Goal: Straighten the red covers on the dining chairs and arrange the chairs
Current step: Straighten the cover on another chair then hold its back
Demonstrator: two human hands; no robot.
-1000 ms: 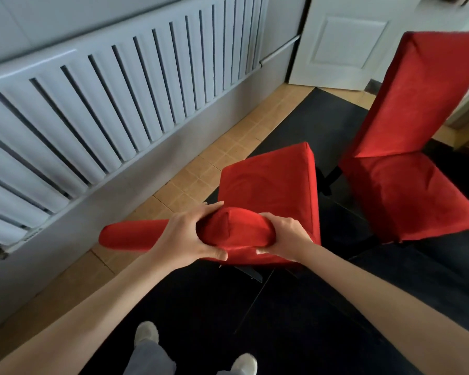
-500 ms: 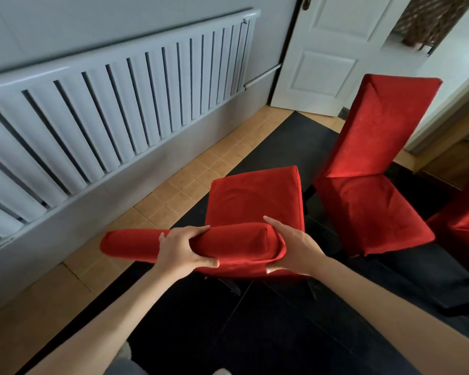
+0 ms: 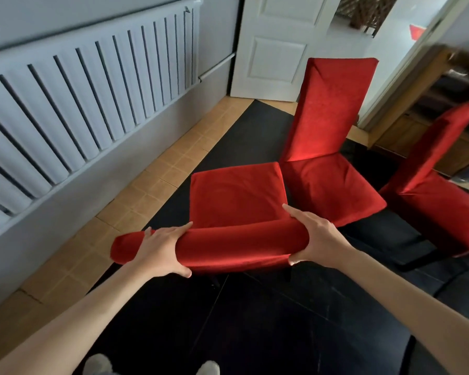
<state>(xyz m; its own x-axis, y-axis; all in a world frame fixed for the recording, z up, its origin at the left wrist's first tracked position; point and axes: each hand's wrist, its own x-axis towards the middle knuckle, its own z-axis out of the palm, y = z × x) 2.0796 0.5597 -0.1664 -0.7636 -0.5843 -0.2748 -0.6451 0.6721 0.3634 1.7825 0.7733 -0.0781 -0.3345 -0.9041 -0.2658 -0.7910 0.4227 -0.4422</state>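
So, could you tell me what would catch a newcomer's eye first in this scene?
Most striking is the nearest red-covered chair, seen from behind, with the left hand and right hand gripping the top of its backrest. Beyond it stand two more red chairs, one ahead and one far right. A long white radiator fills the left wall.

Both hands grip the red-covered top of the nearest chair (image 3: 237, 204), the left hand (image 3: 160, 249) wrapped over it toward 9 o'clock and the right hand (image 3: 313, 236) clasping its end toward 3 o'clock, while a second chair (image 3: 328, 147) stands at 1 o'clock, a third chair (image 3: 439, 185) at 2 o'clock and a white radiator (image 3: 87, 85) at 10 o'clock.
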